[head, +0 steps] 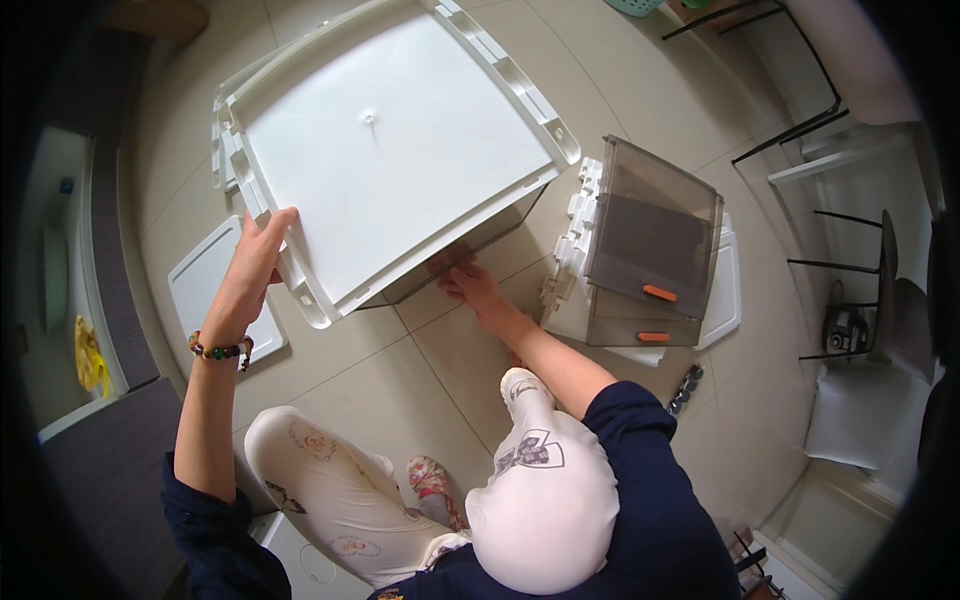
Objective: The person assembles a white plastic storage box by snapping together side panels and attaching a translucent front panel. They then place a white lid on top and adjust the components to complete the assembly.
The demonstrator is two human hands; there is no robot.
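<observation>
A large white plastic panel with slotted side rails [397,150] lies tilted in front of me, facing up. My left hand [259,251] grips its left rail, thumb on top and fingers beneath. Under the panel's near edge hangs a tinted see-through plastic panel [495,229]. My right hand [469,289] is at the lower edge of this tinted panel, fingers bent against it; whether they pinch it is hard to tell. To the right, tinted panels with orange handles [656,240] are stacked over white notched plastic parts [577,225].
A white flat panel [225,292] lies on the tiled floor at left, partly under my left forearm. Small dark round parts [685,388] lie right of my knee. Black-legged chairs [847,266] stand at the right. My slippered foot [431,480] is between my knees.
</observation>
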